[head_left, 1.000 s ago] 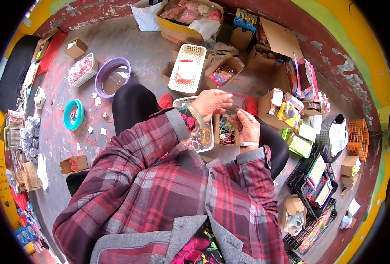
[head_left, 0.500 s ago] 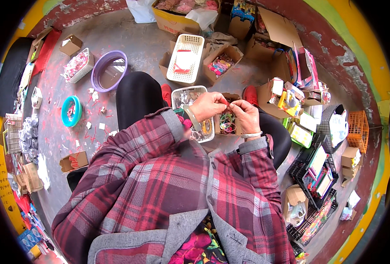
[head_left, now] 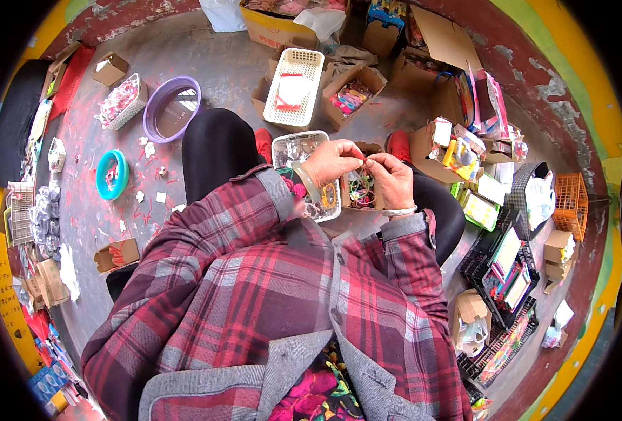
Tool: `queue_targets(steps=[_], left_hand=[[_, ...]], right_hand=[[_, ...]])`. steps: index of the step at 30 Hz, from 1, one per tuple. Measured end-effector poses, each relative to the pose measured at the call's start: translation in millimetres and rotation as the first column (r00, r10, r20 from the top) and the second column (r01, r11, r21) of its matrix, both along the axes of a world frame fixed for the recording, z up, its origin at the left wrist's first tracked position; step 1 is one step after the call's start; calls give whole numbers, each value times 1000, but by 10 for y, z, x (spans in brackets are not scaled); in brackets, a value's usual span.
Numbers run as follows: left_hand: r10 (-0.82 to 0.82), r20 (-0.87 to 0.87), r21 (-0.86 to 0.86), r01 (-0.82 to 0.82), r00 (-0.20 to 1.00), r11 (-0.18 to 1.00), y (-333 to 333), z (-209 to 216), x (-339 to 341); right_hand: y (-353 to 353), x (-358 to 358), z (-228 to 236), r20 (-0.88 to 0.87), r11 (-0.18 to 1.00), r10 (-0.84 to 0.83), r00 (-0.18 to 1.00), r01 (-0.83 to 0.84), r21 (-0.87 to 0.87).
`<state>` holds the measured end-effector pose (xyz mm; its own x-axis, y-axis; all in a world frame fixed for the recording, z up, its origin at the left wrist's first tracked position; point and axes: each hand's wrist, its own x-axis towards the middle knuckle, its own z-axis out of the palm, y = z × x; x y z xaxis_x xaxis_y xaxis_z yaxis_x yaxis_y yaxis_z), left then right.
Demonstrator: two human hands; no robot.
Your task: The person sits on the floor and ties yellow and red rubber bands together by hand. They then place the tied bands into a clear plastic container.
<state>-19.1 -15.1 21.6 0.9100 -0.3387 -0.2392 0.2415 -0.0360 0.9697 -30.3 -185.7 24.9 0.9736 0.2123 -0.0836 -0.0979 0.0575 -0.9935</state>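
Between my knees, my left hand [head_left: 330,164] and my right hand [head_left: 393,184] meet with fingertips pinched. Both are closed on a small red piece [head_left: 363,158], too small and covered to name its kind. Under my right hand sits a small cardboard box [head_left: 353,203] full of thin loops in several colours [head_left: 361,188]. Left of it stands a white plastic basket [head_left: 277,150] with clear and yellowish small items in it. My left wrist and sleeve hide part of this basket. Farther away, a cream basket [head_left: 320,70] holds white cards with red strips [head_left: 288,91].
A purple tub [head_left: 148,116], a turquoise bowl [head_left: 101,175] and a basket of pink-and-white pieces [head_left: 137,105] stand at left among floor scraps. Cardboard boxes [head_left: 423,151], black crates [head_left: 476,263] and an orange crate [head_left: 570,203] line the right. A box of colourful bundles [head_left: 353,97] stands ahead.
My hands stay together at nearly the same spot, with fingertips shifted slightly. The whole view has moved a little, so the baskets and tub appear slightly higher.
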Motion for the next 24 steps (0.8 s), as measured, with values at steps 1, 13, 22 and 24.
queue_targets(steps=[1,13,22,24], left_hand=[[0,-5,-11,0,1000,1000,0,-5,1],[-28,-164,-132,6,986,991,24,-32,36],[-35,50,284,19,998,959,-3,8,-6],[-48,150,311,-1,988,950,11,-19,-17]], right_hand=[[-7,5,-16,1,1000,-4,1000,4,-22],[-2,2,-16,-15,998,23,1000,-24,-64],[117,-25,184,404,849,168,899,76,-522],[80,6,173,400,854,161,902,76,-515]])
